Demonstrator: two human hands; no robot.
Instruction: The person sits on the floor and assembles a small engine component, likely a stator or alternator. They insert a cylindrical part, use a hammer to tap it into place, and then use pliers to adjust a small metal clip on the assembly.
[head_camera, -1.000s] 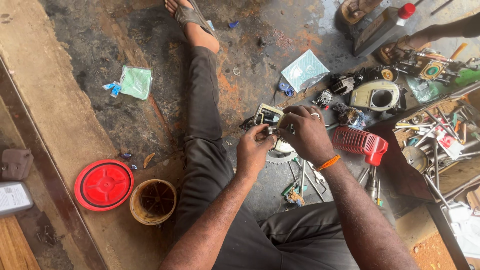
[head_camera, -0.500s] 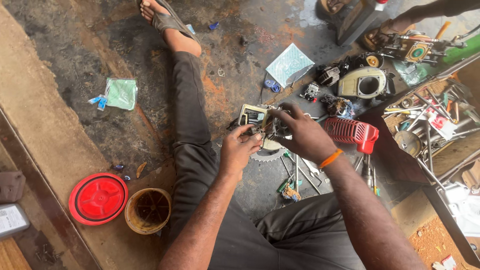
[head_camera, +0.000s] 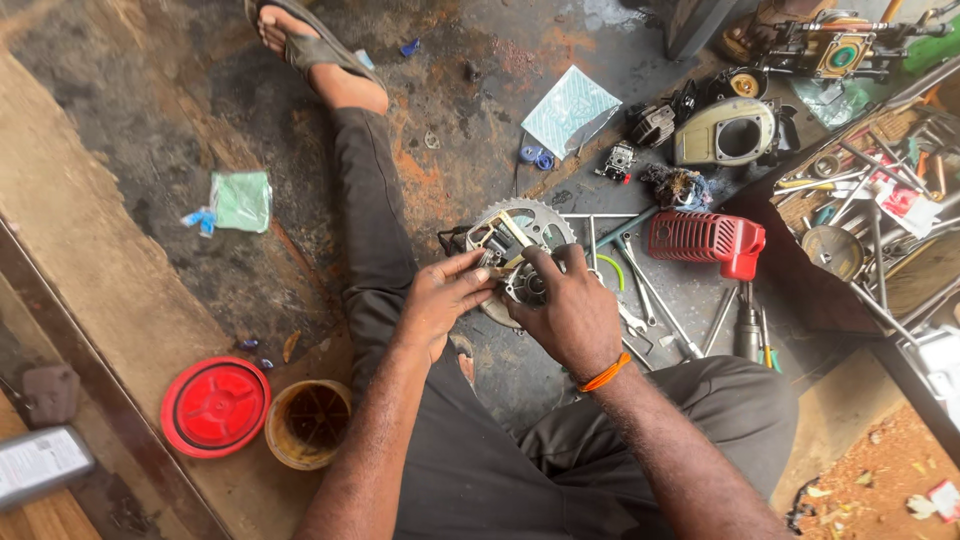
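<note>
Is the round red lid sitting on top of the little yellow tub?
No, the red lid lies flat on the floor beside the open yellow tub, whose inside shows.

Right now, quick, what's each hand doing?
Left hand: fingers pinched on the small metal engine part, gripping its left side.
Right hand: closed around the same part from the right.

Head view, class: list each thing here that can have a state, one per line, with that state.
Left hand: gripping the small engine part.
Right hand: gripping the same part.
Small engine part: held above the floor.
Red lid: off, lying flat.
Tub: open, upright.
Red cover: detached, lying on the floor.
</note>
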